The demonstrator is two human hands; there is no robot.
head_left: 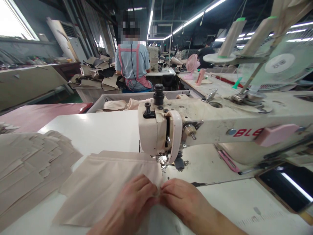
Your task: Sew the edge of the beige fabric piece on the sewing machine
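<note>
A beige fabric piece (97, 182) lies on the white table to the left of the sewing machine (156, 130), its upper right corner reaching the presser foot (166, 161). My left hand (137, 199) rests over the fabric's right part, with its fingers closed on the edge. Just right of it, my right hand (181, 197) pinches the same edge, thumb and fingers pressed together. The fingertips of both hands meet in front of the presser foot. What lies under the left palm is hidden.
A stack of beige fabric pieces (29, 169) lies at the left. Pink-handled snips (228, 160) lie under the machine arm. A phone (288, 186) is at the right. Thread cones (231, 39) stand on a holder above. A person (133, 65) sits ahead, back turned.
</note>
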